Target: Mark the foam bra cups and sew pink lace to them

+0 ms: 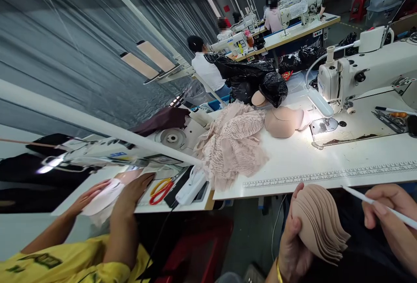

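My left hand [292, 246] is closed around a thick stack of tan foam bra cups [321, 222], held below the table's front edge. My right hand [391, 222] pinches a thin white pen [374, 203] whose tip points toward the stack. On the white table [325, 161] lie a heap of pale pink lace [233, 144] and a few beige moulded cups [283, 121] beside the sewing machine [368, 72].
A co-worker in a yellow sleeve [65, 265] at the left handles white fabric [104, 200] at another machine, with red and yellow scissors [161, 189] nearby. Black plastic bags [254, 78] sit at the table's back. Snips and a pen [391, 115] lie at the right. More people sew beyond.
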A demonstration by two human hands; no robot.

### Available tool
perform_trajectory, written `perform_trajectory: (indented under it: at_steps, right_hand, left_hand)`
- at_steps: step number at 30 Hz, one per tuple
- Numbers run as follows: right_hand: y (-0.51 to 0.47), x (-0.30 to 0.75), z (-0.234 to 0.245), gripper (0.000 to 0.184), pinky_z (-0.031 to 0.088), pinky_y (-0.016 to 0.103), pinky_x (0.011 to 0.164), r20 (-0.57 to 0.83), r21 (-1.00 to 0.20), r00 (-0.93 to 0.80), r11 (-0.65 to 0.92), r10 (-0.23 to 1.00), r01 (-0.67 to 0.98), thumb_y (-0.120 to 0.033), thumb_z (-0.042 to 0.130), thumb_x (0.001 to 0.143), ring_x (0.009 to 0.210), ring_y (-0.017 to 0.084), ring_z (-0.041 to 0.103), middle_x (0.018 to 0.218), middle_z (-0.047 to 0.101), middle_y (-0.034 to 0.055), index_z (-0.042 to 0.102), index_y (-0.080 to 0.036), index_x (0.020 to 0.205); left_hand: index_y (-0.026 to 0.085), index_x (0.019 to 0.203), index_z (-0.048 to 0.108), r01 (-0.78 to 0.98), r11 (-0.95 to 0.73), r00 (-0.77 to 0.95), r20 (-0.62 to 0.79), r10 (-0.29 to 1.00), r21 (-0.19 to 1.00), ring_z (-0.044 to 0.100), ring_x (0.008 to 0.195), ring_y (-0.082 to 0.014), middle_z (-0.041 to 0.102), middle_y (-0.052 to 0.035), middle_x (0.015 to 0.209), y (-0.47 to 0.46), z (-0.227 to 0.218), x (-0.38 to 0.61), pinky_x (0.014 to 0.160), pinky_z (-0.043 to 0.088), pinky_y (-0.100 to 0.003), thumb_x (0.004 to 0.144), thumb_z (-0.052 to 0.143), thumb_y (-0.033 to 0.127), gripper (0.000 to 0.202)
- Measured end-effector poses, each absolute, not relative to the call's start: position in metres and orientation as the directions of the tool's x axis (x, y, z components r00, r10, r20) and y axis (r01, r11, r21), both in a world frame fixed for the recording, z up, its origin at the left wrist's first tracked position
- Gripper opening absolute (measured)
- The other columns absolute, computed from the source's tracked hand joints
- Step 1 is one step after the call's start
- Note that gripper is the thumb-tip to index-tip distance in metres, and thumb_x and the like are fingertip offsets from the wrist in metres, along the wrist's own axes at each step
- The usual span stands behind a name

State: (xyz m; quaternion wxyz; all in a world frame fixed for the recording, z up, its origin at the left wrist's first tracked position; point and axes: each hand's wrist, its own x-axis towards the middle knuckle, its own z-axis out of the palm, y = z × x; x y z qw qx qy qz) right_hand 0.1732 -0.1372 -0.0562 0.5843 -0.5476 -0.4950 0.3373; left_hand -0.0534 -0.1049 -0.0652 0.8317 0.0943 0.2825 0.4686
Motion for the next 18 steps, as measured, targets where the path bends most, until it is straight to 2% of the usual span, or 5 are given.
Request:
perform_trajectory:
  at_steps: [2, 6, 12, 15, 18]
  right_hand:
    - [-0.132, 0.176, -0.060, 0.019, 0.054, 0.030, 0.057, 0.112, -0.994, 0.243, 0.111, 0.963, 0.021, -0.041, 0.055, 0.110, 0.060, 0.020, 0.062, 0.065, 0.064, -0.0004, 0.069, -0.028, 0.107]
    - [-0.122, 0.169, -0.052, 0.030, 0.048, 0.028, 0.054, -0.050, -0.989, 0.230, -0.016, 0.972, -0.147, -0.047, 0.059, 0.108, 0.061, 0.019, 0.057, 0.062, 0.061, 0.0006, 0.073, -0.025, 0.094]
    - [-0.119, 0.158, -0.030, 0.040, 0.048, 0.028, 0.056, -0.143, -0.911, 0.126, -0.081, 0.982, -0.404, -0.048, 0.060, 0.107, 0.058, 0.017, 0.052, 0.060, 0.057, 0.0014, 0.072, -0.025, 0.077]
    - [-0.121, 0.163, -0.036, 0.039, 0.049, 0.029, 0.057, -0.135, -0.910, 0.175, -0.052, 0.975, -0.412, -0.046, 0.061, 0.106, 0.060, 0.018, 0.052, 0.063, 0.058, 0.0020, 0.071, -0.025, 0.075]
    - [-0.122, 0.164, -0.043, 0.031, 0.047, 0.028, 0.059, -0.148, -0.941, 0.243, -0.061, 0.959, -0.332, -0.048, 0.066, 0.104, 0.063, 0.018, 0.052, 0.064, 0.060, 0.0015, 0.075, -0.025, 0.085]
  left_hand:
    - [0.039, 0.158, 0.051, -0.730, 0.548, 0.398, -0.398, 0.826, 0.408, 0.049, 0.148, -0.0436, 0.052, -0.0108, 0.162, -0.105, -0.066, -0.055, 0.120, 0.044, -0.064, 0.071, 0.096, 0.046, 0.098]
    - [0.040, 0.159, 0.048, -0.734, 0.564, 0.416, -0.406, 0.814, 0.380, 0.048, 0.148, -0.0458, 0.048, -0.0114, 0.166, -0.106, -0.069, -0.055, 0.117, 0.045, -0.069, 0.072, 0.096, 0.045, 0.100]
    - [0.035, 0.162, 0.046, -0.734, 0.548, 0.387, -0.417, 0.822, 0.400, 0.051, 0.146, -0.0428, 0.050, -0.0136, 0.164, -0.106, -0.071, -0.054, 0.122, 0.041, -0.063, 0.072, 0.095, 0.043, 0.103]
    - [0.034, 0.162, 0.046, -0.743, 0.543, 0.383, -0.418, 0.824, 0.390, 0.052, 0.145, -0.0414, 0.051, -0.0142, 0.162, -0.106, -0.070, -0.055, 0.124, 0.040, -0.062, 0.072, 0.096, 0.043, 0.103]
    - [0.036, 0.162, 0.046, -0.743, 0.554, 0.402, -0.412, 0.818, 0.376, 0.051, 0.146, -0.0424, 0.052, -0.0134, 0.162, -0.107, -0.069, -0.055, 0.123, 0.040, -0.065, 0.072, 0.095, 0.044, 0.103]
